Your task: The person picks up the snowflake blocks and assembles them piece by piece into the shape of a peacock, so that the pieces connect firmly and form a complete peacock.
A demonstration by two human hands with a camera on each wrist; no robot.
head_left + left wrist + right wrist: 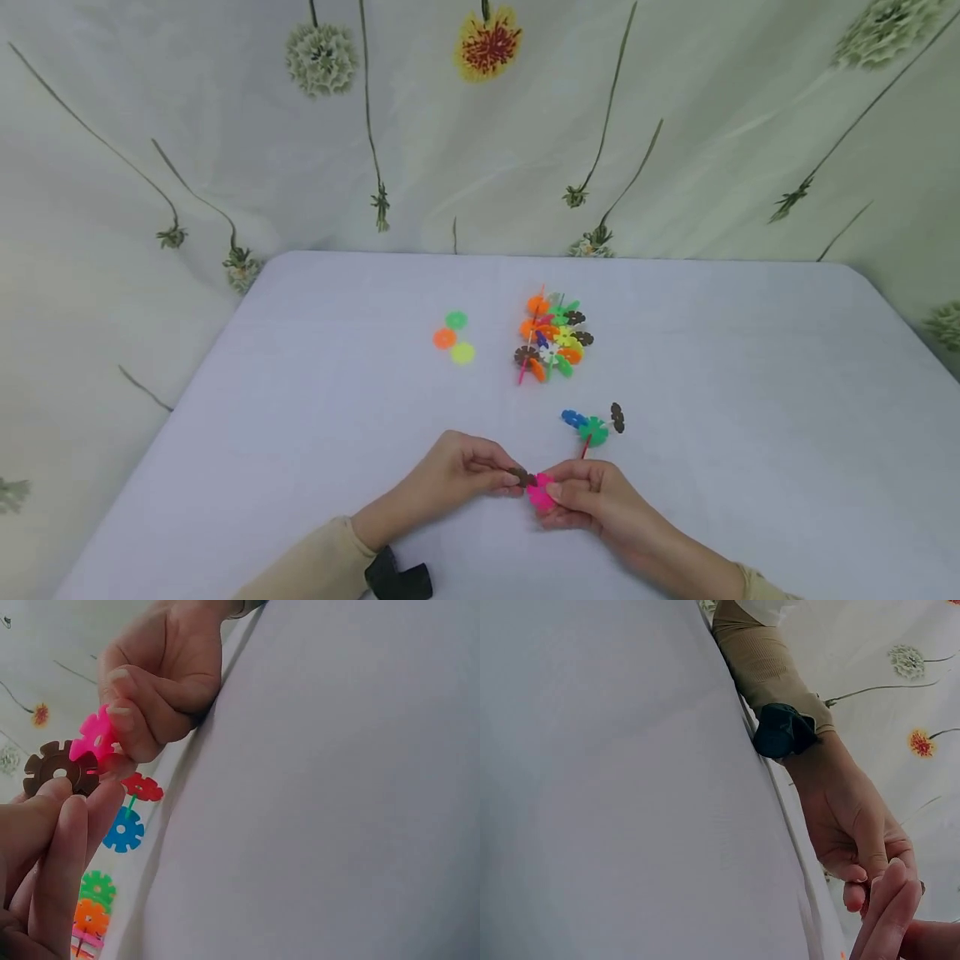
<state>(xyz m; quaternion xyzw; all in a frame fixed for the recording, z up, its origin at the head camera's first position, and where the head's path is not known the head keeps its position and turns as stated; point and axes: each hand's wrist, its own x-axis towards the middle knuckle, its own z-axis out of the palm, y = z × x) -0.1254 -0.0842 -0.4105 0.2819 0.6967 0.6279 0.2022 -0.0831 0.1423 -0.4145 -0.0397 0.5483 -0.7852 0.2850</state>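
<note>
Close together at the near part of the table, both hands work on two notched plastic discs. My left hand [450, 477] pinches a brown notched disc [39, 771] between thumb and fingers. A pink notched disc [541, 495] is pinched in my right hand [603, 502], its other fingers curled. In the left wrist view the two discs meet edge over edge at their notches. The right wrist view shows the fingers of both hands meeting, with the discs mostly hidden behind them. Just beyond the right hand lies a small assembly with a green disc [593, 432], a blue one and a brown one.
Farther back, a cluster of many-coloured joined discs [550, 332] lies on the white table [315, 358]. Left of it are three loose discs: green [456, 320], orange [444, 338] and yellow [462, 353]. A black strap-like object [405, 580] sits by the left wrist. A flower-patterned cloth [420, 125] hangs behind.
</note>
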